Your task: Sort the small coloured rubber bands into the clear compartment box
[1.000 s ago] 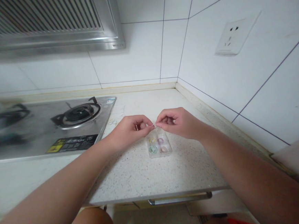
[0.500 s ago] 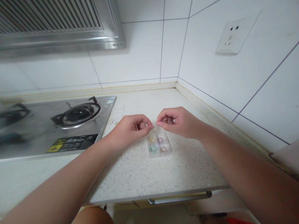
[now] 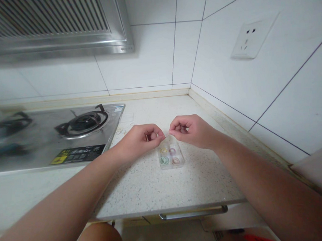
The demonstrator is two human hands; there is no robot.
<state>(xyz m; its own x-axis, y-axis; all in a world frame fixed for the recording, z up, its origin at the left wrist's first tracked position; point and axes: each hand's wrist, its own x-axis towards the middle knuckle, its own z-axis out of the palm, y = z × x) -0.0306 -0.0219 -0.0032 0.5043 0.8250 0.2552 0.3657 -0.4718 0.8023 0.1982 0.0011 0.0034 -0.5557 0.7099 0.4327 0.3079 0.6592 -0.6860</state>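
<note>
My left hand [image 3: 147,137] is closed in a pinch, thumb against forefinger. Facing it, with a small gap between the fingertips, my right hand [image 3: 191,132] pinches in the same way. A thin pale bit seems to show at the fingertips, too small to name. Just below them on the counter stands a clear plastic box [image 3: 172,166] split into compartments. Green bands [image 3: 164,160], pinkish-brown bands [image 3: 175,160], yellow bands [image 3: 163,150] and purplish-pink bands [image 3: 172,150], all ring-shaped, lie in separate compartments. The box's far end is partly hidden by my hands.
Several pale yellowish rings [image 3: 120,131] lie behind my left wrist, near a flat clear piece [image 3: 126,118]. A gas stove [image 3: 47,159] is on the left under a range hood [image 3: 88,44]. Tiled walls meet behind the speckled counter [image 3: 166,190]; a socket [image 3: 246,39] is at right.
My fingertips have drawn slightly apart. Both hands otherwise keep their pinch over the box, and the view has shifted a little.
</note>
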